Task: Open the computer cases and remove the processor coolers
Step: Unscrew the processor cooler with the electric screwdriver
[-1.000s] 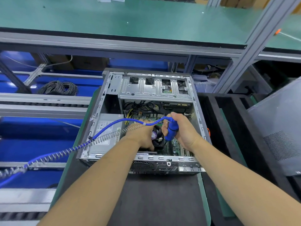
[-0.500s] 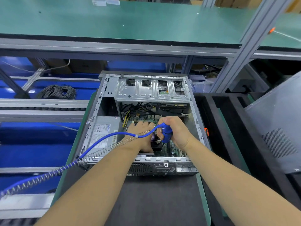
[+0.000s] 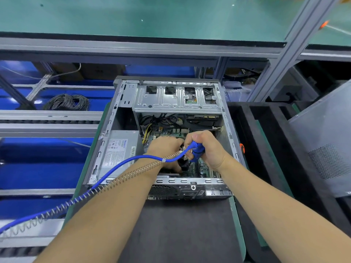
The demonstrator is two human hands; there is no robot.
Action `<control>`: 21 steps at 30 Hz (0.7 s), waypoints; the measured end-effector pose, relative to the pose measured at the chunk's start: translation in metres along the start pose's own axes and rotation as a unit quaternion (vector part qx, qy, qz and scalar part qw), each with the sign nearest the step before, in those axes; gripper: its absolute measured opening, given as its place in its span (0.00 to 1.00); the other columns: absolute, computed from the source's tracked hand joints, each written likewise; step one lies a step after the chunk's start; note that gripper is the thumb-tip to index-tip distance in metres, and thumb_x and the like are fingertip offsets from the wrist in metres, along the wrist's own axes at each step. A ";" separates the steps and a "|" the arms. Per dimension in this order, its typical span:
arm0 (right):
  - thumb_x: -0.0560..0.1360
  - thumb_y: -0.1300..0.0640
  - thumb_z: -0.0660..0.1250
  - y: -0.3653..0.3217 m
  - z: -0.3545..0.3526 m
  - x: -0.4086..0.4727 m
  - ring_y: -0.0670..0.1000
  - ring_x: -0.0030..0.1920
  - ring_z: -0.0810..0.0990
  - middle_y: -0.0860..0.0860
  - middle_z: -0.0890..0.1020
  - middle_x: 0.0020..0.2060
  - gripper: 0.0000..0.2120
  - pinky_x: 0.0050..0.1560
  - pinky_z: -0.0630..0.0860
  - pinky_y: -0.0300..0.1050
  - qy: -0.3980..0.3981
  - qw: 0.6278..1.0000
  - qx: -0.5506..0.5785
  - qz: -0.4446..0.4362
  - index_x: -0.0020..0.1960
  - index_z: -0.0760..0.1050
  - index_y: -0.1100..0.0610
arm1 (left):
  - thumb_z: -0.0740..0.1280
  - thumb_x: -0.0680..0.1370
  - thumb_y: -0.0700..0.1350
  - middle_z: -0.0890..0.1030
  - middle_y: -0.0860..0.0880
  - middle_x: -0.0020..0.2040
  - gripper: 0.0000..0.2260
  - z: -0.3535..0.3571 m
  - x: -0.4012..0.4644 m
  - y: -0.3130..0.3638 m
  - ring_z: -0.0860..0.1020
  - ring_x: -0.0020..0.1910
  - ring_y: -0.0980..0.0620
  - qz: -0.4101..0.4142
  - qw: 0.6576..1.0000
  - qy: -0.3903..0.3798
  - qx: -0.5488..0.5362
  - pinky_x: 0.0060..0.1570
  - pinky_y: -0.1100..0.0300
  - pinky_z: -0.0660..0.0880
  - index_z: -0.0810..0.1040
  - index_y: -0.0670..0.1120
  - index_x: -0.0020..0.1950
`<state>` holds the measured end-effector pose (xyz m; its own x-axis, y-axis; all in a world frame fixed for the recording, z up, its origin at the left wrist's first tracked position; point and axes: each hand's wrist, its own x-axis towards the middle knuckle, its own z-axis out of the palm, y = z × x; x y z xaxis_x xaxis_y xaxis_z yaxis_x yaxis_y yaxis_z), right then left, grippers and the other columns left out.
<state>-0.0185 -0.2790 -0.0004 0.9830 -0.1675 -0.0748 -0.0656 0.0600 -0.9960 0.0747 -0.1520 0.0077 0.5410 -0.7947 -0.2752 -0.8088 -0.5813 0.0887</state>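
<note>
An open grey computer case [image 3: 106, 149] lies on its side on the dark mat, with its motherboard [image 3: 201, 168] exposed. My right hand [image 3: 207, 149] grips a blue powered screwdriver [image 3: 197, 150] that points down into the case. A blue hose with a coiled spring [image 3: 121, 168] runs from the tool away to the left. My left hand [image 3: 163, 149] rests on the black processor cooler [image 3: 183, 165], which is mostly hidden beneath both hands. How the left fingers lie on the cooler is hidden.
A silver power supply [image 3: 119, 149] fills the case's left side and a drive cage [image 3: 176, 99] its far end. A removed grey side panel [image 3: 326, 141] leans at the right. Black foam trays [image 3: 266, 130] sit beside the case. A coil of black cable [image 3: 66, 102] lies at the far left.
Both hands have sunk lower into the case over the cooler. The screwdriver has dropped with my right hand and the hose has followed it.
</note>
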 end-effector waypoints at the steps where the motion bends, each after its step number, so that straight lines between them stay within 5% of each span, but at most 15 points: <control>1: 0.68 0.46 0.61 0.000 0.000 0.001 0.54 0.28 0.71 0.65 0.69 0.25 0.25 0.36 0.67 0.49 -0.004 1.000 -0.003 -0.003 0.36 0.67 0.72 | 0.79 0.65 0.60 0.73 0.53 0.42 0.27 0.000 0.000 0.000 0.75 0.42 0.50 -0.001 1.000 -0.003 -0.003 0.41 0.54 0.76 0.68 0.52 0.51; 10: 0.69 0.45 0.60 -0.003 0.001 -0.001 0.54 0.27 0.71 0.54 0.75 0.24 0.26 0.35 0.69 0.45 -0.015 1.000 -0.005 -0.010 0.35 0.68 0.71 | 0.79 0.64 0.60 0.71 0.54 0.39 0.26 0.003 0.001 -0.003 0.74 0.41 0.50 0.003 1.000 -0.001 -0.008 0.38 0.56 0.72 0.66 0.53 0.47; 21: 0.66 0.45 0.62 -0.010 0.005 -0.004 0.56 0.29 0.69 0.69 0.66 0.26 0.27 0.36 0.63 0.56 0.009 1.000 0.018 0.001 0.36 0.67 0.72 | 0.79 0.65 0.59 0.69 0.57 0.37 0.25 0.005 -0.002 -0.004 0.73 0.40 0.50 0.001 0.999 0.004 -0.036 0.37 0.57 0.70 0.62 0.55 0.42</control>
<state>-0.0212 -0.2738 0.0105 0.9797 -0.1842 -0.0787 -0.0616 0.0966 -0.9934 0.0757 -0.1475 0.0033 0.5413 -0.7972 -0.2672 -0.7916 -0.5904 0.1576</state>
